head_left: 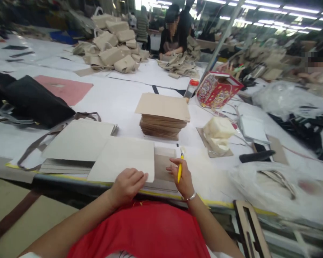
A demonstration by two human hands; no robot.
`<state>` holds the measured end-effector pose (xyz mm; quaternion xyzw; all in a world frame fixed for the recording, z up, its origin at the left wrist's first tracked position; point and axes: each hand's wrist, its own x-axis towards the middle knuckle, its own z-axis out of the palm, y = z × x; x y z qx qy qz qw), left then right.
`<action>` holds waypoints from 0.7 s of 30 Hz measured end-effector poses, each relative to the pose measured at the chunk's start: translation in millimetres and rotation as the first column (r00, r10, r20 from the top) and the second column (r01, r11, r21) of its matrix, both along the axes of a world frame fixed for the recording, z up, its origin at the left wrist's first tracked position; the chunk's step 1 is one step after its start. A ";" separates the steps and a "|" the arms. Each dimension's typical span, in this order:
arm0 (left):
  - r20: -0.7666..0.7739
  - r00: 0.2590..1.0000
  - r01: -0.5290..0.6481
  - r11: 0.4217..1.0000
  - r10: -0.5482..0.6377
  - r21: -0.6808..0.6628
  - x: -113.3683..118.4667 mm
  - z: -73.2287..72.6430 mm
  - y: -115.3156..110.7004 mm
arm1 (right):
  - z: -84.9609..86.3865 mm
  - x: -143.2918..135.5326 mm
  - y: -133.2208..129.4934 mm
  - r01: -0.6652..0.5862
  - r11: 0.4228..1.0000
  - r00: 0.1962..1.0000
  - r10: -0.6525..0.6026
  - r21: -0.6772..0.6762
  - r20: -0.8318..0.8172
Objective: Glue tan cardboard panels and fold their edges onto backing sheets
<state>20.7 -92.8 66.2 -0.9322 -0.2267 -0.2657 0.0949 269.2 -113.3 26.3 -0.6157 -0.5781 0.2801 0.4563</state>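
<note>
My left hand (129, 182) is closed on the lower right corner of a pale board (126, 157), its thumb hidden. That board partly overlaps a stack of similar light grey boards (80, 139) on the left. In my right hand (184, 179) is a slim yellow-handled brush (180, 172) with a pale tip pointing away from me. The fingers of that hand hover over or touch a grey-brown panel (164, 166), partly covered by the pale board. Just beyond stands a tall stack of tan sheets (163, 107).
A cream-coloured tub (219, 130) sits on a card at the right, near a red patterned box (218, 89) and a red-lidded jar (191, 87). Black bags (34, 100) lie left, a plastic bag (280, 186) right. Beige bags (113, 43) are heaped farther back, near a seated person (173, 36).
</note>
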 end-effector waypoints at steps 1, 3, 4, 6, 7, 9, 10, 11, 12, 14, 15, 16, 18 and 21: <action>-0.026 0.999 0.046 0.999 -0.046 0.003 19.6 -6.5 -3.4 | -2.2 2.2 -1.7 0.022 1.000 1.000 -0.023 -0.008 -0.022; -0.081 0.990 0.113 0.994 -0.112 0.003 53.6 -21.3 -7.6 | -6.9 8.5 -4.7 0.057 0.998 0.998 -0.057 -0.017 -0.001; -0.109 0.985 0.134 0.991 -0.134 -0.005 67.2 -28.7 -8.4 | -9.1 12.2 -5.9 0.067 0.998 0.997 -0.066 -0.022 0.031; -0.152 0.976 0.153 0.987 -0.157 -0.040 86.5 -41.4 -7.9 | -12.4 19.9 -7.4 0.070 0.997 0.993 -0.065 -0.044 0.097; -0.176 0.970 0.157 0.985 -0.166 -0.068 92.4 -46.1 -6.9 | -13.5 23.5 -7.9 0.073 0.996 0.990 -0.065 -0.058 0.121; -0.210 0.960 0.161 0.978 -0.186 -0.130 97.0 -52.3 -3.3 | -15.2 29.4 -8.8 0.082 0.994 0.985 -0.070 -0.074 0.155; -0.218 0.955 0.166 0.973 -0.199 -0.162 95.7 -54.1 -0.6 | -16.2 31.7 -9.6 0.089 0.994 0.983 -0.076 -0.070 0.165; -0.222 0.952 0.171 0.966 -0.213 -0.194 92.1 -55.2 2.6 | -17.6 33.5 -10.8 0.096 0.994 0.981 -0.084 -0.060 0.172; -0.222 0.950 0.171 0.959 -0.221 -0.226 86.1 -55.8 6.4 | -19.5 35.1 -12.7 0.110 0.993 0.978 -0.100 -0.046 0.181; -0.221 0.954 0.136 0.950 -0.202 -0.281 68.2 -56.5 15.6 | -25.2 37.3 -18.1 0.153 0.988 0.966 -0.147 -0.009 0.213; -0.229 0.959 0.093 0.948 -0.168 -0.306 57.3 -56.7 20.7 | -28.8 38.0 -21.4 0.182 0.983 0.954 -0.180 0.014 0.242; -0.241 0.963 0.032 0.943 -0.117 -0.331 46.1 -56.9 25.9 | -32.7 38.5 -24.6 0.211 0.977 0.936 -0.213 0.040 0.281; -0.271 0.963 -0.116 0.918 0.010 -0.378 25.3 -56.9 35.4 | -40.3 38.5 -29.4 0.246 0.964 0.885 -0.266 0.099 0.383; -0.303 0.945 -0.251 0.869 0.125 -0.426 5.1 -56.8 43.3 | -47.9 35.6 -28.2 0.210 0.966 0.824 -0.257 0.148 0.505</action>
